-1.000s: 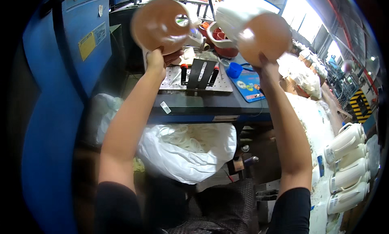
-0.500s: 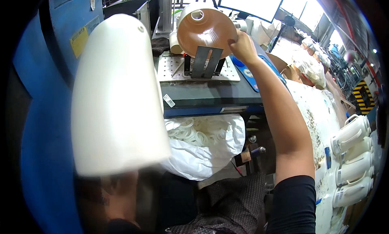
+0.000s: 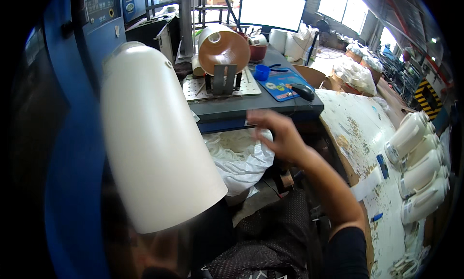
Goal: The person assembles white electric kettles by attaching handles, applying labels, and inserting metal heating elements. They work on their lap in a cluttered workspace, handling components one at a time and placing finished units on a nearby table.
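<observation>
A large cream plastic jug shell (image 3: 154, 139), shaped like a tapered cylinder with a small hole near its top, hangs tilted at the left. My left forearm, blurred, comes up under its lower edge; my left hand is hidden by the shell it holds up. My right hand (image 3: 278, 134) is in the air before the workbench edge, blurred, fingers loosely bent and apart, holding nothing. Beyond it, a second shell (image 3: 224, 51) with a brown inside lies with its open end toward me, in a grey metal fixture (image 3: 224, 80) on a perforated plate (image 3: 251, 89).
A white bag (image 3: 251, 170) of translucent rings sits below the bench. On the bench are a blue cup (image 3: 262, 73), a mouse (image 3: 303, 91) and a monitor (image 3: 272, 9). At the right, several cream jugs (image 3: 418, 168) lie on a worn white table (image 3: 345, 134). A blue machine (image 3: 77, 148) stands left.
My right hand has let go of the brown-lined shell's rim and drawn back toward me. The cream shell has shifted right and down. The view has swung somewhat to the right.
</observation>
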The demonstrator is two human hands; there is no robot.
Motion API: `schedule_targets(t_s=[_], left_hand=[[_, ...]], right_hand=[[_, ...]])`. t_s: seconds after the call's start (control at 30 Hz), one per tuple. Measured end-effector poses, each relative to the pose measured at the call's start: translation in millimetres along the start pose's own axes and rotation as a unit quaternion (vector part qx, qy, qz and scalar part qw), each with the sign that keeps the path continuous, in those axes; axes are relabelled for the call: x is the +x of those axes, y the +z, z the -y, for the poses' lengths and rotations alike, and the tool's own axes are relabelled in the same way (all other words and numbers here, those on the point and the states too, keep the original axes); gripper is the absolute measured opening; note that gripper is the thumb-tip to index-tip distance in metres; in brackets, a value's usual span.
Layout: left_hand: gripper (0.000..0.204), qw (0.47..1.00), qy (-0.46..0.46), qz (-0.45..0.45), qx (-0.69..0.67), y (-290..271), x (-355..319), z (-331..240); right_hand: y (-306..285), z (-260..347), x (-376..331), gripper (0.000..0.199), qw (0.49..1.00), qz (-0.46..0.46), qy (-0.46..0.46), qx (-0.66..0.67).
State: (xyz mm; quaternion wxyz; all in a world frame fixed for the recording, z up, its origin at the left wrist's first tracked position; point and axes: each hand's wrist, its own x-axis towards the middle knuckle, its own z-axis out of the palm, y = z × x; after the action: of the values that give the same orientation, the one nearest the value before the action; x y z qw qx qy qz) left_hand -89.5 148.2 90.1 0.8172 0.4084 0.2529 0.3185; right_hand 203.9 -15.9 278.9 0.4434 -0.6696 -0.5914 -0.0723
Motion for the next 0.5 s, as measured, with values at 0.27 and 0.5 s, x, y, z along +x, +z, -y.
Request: schedule_targets(t_s=[0.27,0.5], left_hand=[[0.076,0.963,-0.111,0.245,0.010,45.8,-64.5,43.6],[0.086,0.859,-0.093,0.422,-0.276,57.0,-69.9,60.8]], right_hand=[[36.0,101.0,-218.1,0.096,0.949,-0.093,0.223,0.205],[41.6,102.8,-312.7,0.046,0.916,-0.205,0.291,0.185]])
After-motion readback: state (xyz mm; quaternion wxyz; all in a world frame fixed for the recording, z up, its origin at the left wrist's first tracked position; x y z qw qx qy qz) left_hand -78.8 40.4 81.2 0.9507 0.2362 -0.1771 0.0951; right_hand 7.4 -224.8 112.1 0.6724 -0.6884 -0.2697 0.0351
